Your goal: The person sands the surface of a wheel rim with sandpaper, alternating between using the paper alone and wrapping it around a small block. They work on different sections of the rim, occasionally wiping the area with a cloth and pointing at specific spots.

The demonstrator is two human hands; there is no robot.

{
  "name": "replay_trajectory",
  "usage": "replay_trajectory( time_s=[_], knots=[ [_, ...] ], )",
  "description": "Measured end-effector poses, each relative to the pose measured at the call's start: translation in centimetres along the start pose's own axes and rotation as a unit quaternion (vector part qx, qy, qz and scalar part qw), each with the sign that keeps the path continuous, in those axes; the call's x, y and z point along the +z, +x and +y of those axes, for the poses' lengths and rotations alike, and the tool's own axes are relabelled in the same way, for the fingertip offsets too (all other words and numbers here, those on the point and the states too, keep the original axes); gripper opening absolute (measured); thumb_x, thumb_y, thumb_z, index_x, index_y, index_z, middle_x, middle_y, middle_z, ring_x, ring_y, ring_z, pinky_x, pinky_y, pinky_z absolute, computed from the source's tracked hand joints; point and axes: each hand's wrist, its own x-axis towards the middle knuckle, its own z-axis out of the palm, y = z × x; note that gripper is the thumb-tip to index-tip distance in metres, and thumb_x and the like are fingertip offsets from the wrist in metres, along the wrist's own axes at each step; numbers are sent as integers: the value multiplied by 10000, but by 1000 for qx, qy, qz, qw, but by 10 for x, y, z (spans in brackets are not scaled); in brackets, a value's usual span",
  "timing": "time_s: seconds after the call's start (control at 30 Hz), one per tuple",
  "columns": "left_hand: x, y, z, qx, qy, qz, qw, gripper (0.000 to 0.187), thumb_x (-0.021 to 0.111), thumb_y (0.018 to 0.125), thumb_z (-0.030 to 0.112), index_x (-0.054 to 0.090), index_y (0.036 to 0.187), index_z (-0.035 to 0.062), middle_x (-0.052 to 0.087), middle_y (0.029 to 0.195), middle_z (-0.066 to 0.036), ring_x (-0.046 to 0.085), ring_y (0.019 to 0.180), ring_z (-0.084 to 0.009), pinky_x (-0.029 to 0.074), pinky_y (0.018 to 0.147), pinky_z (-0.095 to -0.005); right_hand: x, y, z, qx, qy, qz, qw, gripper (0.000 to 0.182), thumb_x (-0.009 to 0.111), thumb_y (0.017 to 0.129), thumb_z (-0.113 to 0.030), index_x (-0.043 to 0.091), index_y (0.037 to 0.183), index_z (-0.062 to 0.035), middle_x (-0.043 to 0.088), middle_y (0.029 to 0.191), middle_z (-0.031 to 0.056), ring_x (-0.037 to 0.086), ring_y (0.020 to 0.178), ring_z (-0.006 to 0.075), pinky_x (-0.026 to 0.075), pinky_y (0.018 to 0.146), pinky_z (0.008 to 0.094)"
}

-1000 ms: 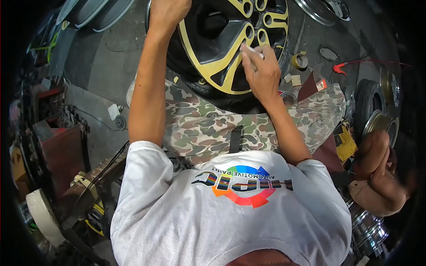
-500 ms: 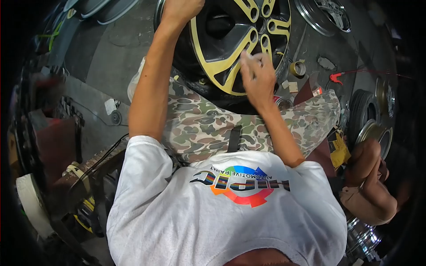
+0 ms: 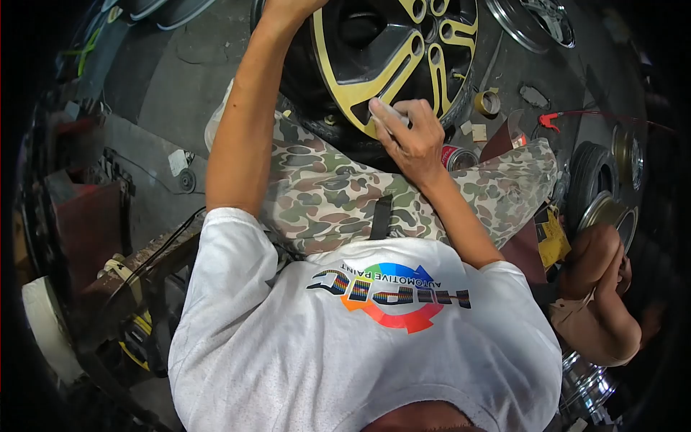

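White sleeve cloth point(image 3: 227, 241) ends above your left elbow, and your bare forearm point(image 3: 241, 137) runs up to the top edge of the frame. Your left hand point(image 3: 294, 6) is at the upper left side of the wheel point(image 3: 385, 68), but the frame cuts off its fingers, so whether they grip or merely rest cannot be told.

Filling the upper centre, the wheel has its black and yellow spoked face turned up towards you, above your camouflage trousers point(image 3: 338, 209). Judge it stiff and fairly heavy, a load for two hands. Its outer rim should give you the firmest hold; the gaps between the spokes look deep enough for fingers too. Treat the yellow and black faces as the delicate part, since the finish would probably scratch sooner than the body would bend. Smooth black areas may prove slippery.

At the lower right of the wheel, your right hand point(image 3: 417, 137) pinches a small pale piece point(image 3: 393, 113) between thumb and fingers. It is probably light; what it is made of is too indistinct to tell.

Farther right, a tin point(image 3: 461, 158) sits just beside that hand, with a tape roll point(image 3: 487, 103) beyond it.
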Motion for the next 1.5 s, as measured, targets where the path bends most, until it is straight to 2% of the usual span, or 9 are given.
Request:
replay_trajectory(
  time_s=[0.47, 0.57, 0.63, 0.83, 1.1, 1.17, 1.3, 1.37, 1.5],
  knots=[
    [-3, 1, -1, 5, 43, 20, 999, 365, 621, 1034, 222, 684, 1264, -55, 758, 1135, -124, 663, 1064, -167, 500, 964, -307, 9, -28, -25, 30, 16, -1, 999, 458, 807, 782, -127, 753, 1237, -115, 543, 813, 13, 528, 700, 195, 413, 627, 361],
    [-1, 2, -4, 7, 24, 6, 1000, 366, 620, 1033, 219, 685, 1262, -59, 757, 1148, -124, 664, 1071, -168, 500, 962, -309, -3, -14, -13, -10, -18, -28, 999, 466, 806, 779, -129, 746, 1241, -114, 543, 812, 17, 530, 702, 200, 417, 630, 367],
    [-3, 0, -3, -18, 6, -10, 1000, 365, 620, 1032, 216, 683, 1270, -54, 757, 1159, -119, 664, 1078, -168, 501, 962, -308, 7, -7, -4, 19, -43, 11, 999, 445, 804, 775, -112, 746, 1217, -112, 546, 811, 27, 537, 705, 209, 423, 631, 375],
    [1, 1, -5, 19, -1, 12, 1000, 367, 617, 1035, 208, 675, 1291, -48, 751, 1135, -102, 651, 1047, -144, 494, 958, -295, -4, -17, -17, -6, -11, -29, 1000, 424, 816, 780, -118, 757, 1200, -107, 542, 804, 22, 528, 717, 205, 421, 630, 358],
    [0, 0, -6, -11, 15, 15, 1000, 371, 623, 1036, 227, 682, 1277, -49, 751, 1138, -99, 648, 1072, -152, 495, 963, -298, 5, -22, -22, 37, 31, 3, 999, 444, 812, 760, -100, 759, 1201, -116, 531, 813, 28, 535, 718, 215, 408, 614, 362],
    [-1, 1, -9, 12, 26, 8, 1000, 382, 627, 1035, 238, 678, 1282, -49, 751, 1148, -105, 649, 1079, -156, 491, 973, -301, -3, -15, -13, 2, -3, -14, 1000, 449, 809, 756, -93, 758, 1201, -112, 537, 819, 27, 537, 716, 216, 419, 617, 357],
    [-4, 0, -5, -12, 16, 9, 1000, 386, 624, 1032, 232, 672, 1286, -54, 751, 1163, -118, 654, 1090, -166, 489, 984, -305, 12, -8, -9, 51, 8, 29, 998, 404, 797, 792, -88, 755, 1194, -100, 550, 820, 44, 547, 723, 222, 438, 629, 360],
    [-4, 2, -1, 6, 40, 23, 999, 382, 624, 1032, 229, 674, 1284, -54, 752, 1164, -123, 655, 1098, -170, 488, 989, -307, 5, -15, -24, 33, 21, -7, 999, 367, 788, 808, -79, 756, 1174, -90, 552, 820, 48, 552, 725, 225, 439, 627, 360],
    [-1, 1, -4, -5, -20, -18, 1000, 379, 628, 1029, 224, 678, 1276, -60, 754, 1155, -126, 652, 1092, -170, 489, 986, -310, 2, -8, -7, 24, -20, 15, 999, 370, 796, 798, -86, 762, 1166, -77, 559, 816, 52, 556, 728, 230, 437, 626, 362]
  ],
)
